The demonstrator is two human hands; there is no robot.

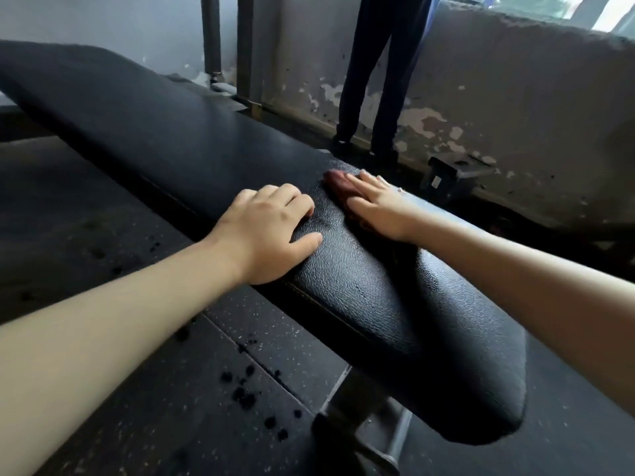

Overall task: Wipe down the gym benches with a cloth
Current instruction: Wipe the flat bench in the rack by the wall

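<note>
A long black padded gym bench [154,132] runs from the far left to the near right, its textured end close to me. My left hand [268,231] rests on the near edge of the pad, fingers loosely curled over it and holding nothing. My right hand [378,207] lies flat with straight fingers on a dark red cloth [338,182], pressing it against the far side of the pad. Most of the cloth is hidden under that hand.
A person's dark-trousered legs [374,80] stand beyond the bench by a peeling grey wall [515,97]. Metal posts [211,36] rise at the back. The bench's steel leg [364,407] stands on dark speckled rubber flooring [137,389] with black crumbs.
</note>
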